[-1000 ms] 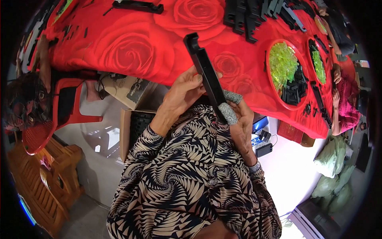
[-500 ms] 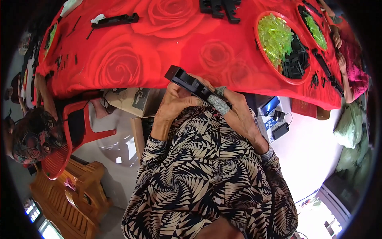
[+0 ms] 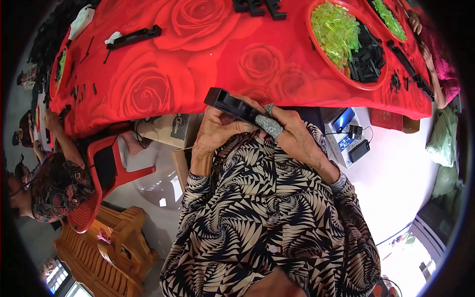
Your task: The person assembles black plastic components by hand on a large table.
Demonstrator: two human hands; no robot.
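Observation:
A long black plastic part (image 3: 228, 104) with a hollow channel is held at a slant above my lap, just off the table's near edge. My left hand (image 3: 216, 129) wraps around it from below, near its blocky far end. On the other end is my right hand (image 3: 292, 129), its fingers closed over the part; grey wrapping (image 3: 268, 125) covers a finger or thumb. Whether my right fingers also pinch a small piece cannot be made out. Beyond, a red basin (image 3: 311, 24) on the table holds yellow-green clear pieces (image 3: 336, 37) and small black pieces (image 3: 367, 59).
A red rose-patterned cloth (image 3: 198, 74) covers the table. More black parts (image 3: 260, 7) lie at the far side, and another long black part (image 3: 133, 38) at left. People work on both sides. A red chair (image 3: 111, 168), a cardboard box (image 3: 161, 129) and a wooden bench (image 3: 99, 247) stand nearby.
The view has shifted a little, so table and chair appear displaced. Both hands keep their hold on the black part, which has hardly moved.

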